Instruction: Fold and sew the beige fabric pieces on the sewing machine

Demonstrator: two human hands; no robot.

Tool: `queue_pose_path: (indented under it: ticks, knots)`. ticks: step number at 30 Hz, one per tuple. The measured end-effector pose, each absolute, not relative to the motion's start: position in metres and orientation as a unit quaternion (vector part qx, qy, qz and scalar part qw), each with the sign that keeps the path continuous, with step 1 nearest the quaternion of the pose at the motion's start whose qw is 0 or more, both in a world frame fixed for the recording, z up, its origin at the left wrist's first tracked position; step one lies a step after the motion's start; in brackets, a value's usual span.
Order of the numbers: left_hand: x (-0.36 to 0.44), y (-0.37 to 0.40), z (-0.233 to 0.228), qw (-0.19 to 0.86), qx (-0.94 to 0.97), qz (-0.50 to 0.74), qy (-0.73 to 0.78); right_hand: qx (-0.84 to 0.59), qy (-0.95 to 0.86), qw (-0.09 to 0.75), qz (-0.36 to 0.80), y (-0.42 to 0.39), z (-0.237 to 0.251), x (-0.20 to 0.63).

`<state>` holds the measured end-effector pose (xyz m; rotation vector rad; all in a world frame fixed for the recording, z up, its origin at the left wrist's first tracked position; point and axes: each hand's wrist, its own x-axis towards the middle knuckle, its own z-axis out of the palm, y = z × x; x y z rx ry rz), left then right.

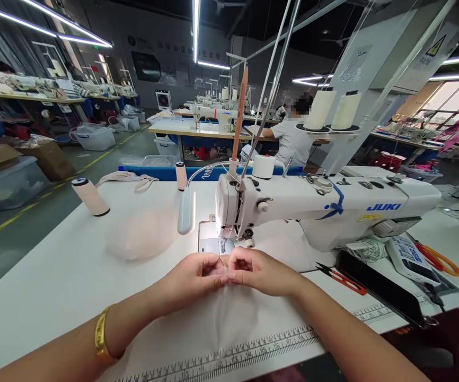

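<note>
My left hand and my right hand meet in front of the needle area of a white Juki sewing machine. Both pinch the top edge of a thin, pale fabric piece that lies on the white table and hangs toward me. A small brownish bit of the fabric shows between my fingertips. My left wrist carries a gold bangle. The machine's needle and presser foot sit just beyond my fingers, lit by the machine lamp.
A pale pink padded cup lies left of the machine, and a thread cone lies on its side behind it. Red-handled snips, orange scissors and a control panel sit on the right. A seated person works at another table.
</note>
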<state>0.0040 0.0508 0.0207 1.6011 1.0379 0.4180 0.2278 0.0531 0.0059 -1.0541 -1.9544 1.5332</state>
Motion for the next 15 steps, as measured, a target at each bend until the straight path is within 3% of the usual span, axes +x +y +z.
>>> queue_pose_path:
  ticks: [3,8,15]
  knots:
    - [0.002,0.052,0.012,0.568,0.66,0.192,0.453,-0.369,-0.637,0.233,0.635,0.054,-0.007,0.226]
    - [0.0,0.051,0.002,0.535,0.676,0.229,0.453,-0.398,-0.662,0.327,0.544,0.046,-0.015,0.215]
    - [0.002,0.048,-0.003,0.484,0.684,0.263,0.478,-0.429,-0.693,0.354,0.459,0.038,-0.015,0.205]
